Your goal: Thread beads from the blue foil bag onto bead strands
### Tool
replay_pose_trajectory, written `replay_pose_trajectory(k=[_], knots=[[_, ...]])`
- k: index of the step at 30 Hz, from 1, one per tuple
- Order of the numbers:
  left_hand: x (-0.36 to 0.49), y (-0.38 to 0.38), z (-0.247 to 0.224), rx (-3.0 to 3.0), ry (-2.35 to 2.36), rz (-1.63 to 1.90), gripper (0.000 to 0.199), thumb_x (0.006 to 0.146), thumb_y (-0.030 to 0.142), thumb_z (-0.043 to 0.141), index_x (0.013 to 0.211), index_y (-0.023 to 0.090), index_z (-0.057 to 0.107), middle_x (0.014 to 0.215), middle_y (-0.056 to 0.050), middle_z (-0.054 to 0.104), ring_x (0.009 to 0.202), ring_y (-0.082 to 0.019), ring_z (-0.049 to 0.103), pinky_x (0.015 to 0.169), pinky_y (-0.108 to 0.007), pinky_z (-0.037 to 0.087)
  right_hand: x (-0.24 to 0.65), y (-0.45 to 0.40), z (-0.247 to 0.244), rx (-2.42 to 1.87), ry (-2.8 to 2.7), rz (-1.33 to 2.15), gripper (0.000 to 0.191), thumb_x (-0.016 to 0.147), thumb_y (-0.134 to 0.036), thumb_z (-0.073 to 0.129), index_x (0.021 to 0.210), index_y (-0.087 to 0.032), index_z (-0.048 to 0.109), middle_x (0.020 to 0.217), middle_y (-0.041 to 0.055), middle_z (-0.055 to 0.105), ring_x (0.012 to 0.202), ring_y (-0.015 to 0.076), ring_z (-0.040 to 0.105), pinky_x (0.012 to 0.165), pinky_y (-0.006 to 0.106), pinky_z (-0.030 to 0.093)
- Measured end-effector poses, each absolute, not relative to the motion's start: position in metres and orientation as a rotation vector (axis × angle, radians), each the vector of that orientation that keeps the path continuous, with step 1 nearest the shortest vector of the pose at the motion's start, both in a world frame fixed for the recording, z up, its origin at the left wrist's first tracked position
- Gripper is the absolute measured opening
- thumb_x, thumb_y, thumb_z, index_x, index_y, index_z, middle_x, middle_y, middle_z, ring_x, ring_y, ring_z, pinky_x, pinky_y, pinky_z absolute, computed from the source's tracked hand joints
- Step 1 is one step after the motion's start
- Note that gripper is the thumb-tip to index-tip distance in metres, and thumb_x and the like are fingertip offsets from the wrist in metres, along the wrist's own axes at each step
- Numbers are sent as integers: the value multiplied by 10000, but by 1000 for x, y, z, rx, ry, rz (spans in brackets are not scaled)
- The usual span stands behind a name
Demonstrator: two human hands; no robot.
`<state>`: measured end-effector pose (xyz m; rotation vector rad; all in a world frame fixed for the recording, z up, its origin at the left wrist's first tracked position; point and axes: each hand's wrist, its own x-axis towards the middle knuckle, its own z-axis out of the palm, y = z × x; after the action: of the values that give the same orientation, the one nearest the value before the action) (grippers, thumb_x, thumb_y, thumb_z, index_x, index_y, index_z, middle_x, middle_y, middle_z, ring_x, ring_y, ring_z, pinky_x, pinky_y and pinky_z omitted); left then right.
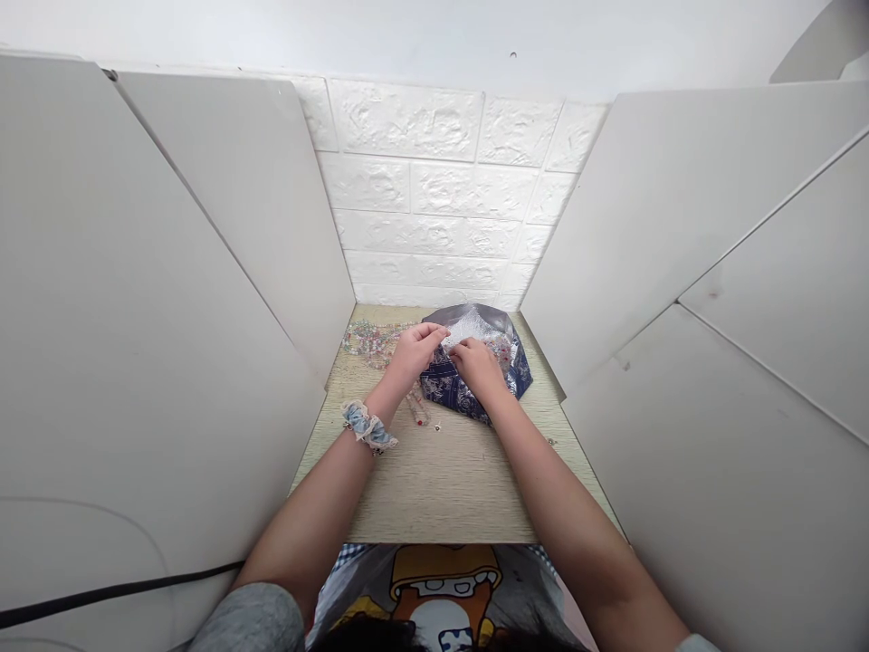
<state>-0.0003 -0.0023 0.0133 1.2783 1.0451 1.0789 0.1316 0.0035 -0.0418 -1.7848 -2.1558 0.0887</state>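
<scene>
Over a dark blue patterned bag (452, 396) with a shiny silver lining, both my hands work close together. My left hand (415, 351) is closed, thumb and fingertips pinched at the bag's left side; what they hold is too small to make out. Just to its right, my right hand (477, 364) also pinches something I cannot make out. Small clear and red beads (501, 351) lie in the bag, partly covered by my right hand. Left of the bag lie strung beads (370, 342) in pale, pink and green colours, one strand running down beneath my left wrist.
The light wooden tabletop (448, 489) sits between white panels on the left (231, 181) and right (652, 217). A white brick-patterned wall (441, 195) closes the back. Small metal-looking pieces lie on the table, one charm (438, 426) in front of the bag. A black cable (122, 593) runs at lower left.
</scene>
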Motion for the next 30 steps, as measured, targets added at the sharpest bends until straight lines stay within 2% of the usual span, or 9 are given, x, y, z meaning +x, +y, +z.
replay_pose_trajectory(k=[6, 11, 23, 26, 30], knots=[[1, -2, 13, 1289, 1056, 1072, 170, 671, 312, 515, 694, 144, 526, 381, 97, 265, 324, -13, 198, 353, -172, 150, 129, 3, -38, -1811, -2149, 134, 282, 835, -275, 349, 917, -210, 610, 958, 70, 554, 889, 160, 485, 700, 251, 346], [1, -2, 13, 1293, 1061, 1065, 175, 665, 317, 513, 687, 144, 527, 389, 96, 262, 328, -15, 197, 357, -178, 151, 130, 7, -38, -1782, -2122, 217, 261, 814, -257, 384, 895, -210, 628, 925, 66, 567, 902, 155, 487, 750, 246, 346], [2, -4, 14, 1367, 1095, 1037, 192, 672, 337, 523, 680, 145, 535, 370, 84, 299, 354, -32, 238, 383, -187, 188, 129, 6, -35, -1780, -2010, 222, 205, 771, -189, 408, 785, -169, 611, 894, 87, 569, 882, 188, 494, 760, 314, 352], [1, -3, 13, 1403, 1111, 1042, 191, 676, 327, 523, 691, 140, 560, 380, 70, 327, 376, -42, 273, 398, -190, 218, 130, 5, -28, -1593, -1706, 475, 153, 755, -229, 443, 745, -166, 582, 817, 51, 579, 803, 164, 509, 744, 309, 373], [1, -2, 12, 1485, 1121, 1058, 210, 668, 334, 534, 668, 129, 579, 491, 31, 468, 455, -51, 362, 457, -188, 290, 131, -2, -18, -1130, -1166, 1154, 180, 701, -352, 531, 728, -175, 546, 740, -2, 568, 656, 105, 514, 641, 255, 424]])
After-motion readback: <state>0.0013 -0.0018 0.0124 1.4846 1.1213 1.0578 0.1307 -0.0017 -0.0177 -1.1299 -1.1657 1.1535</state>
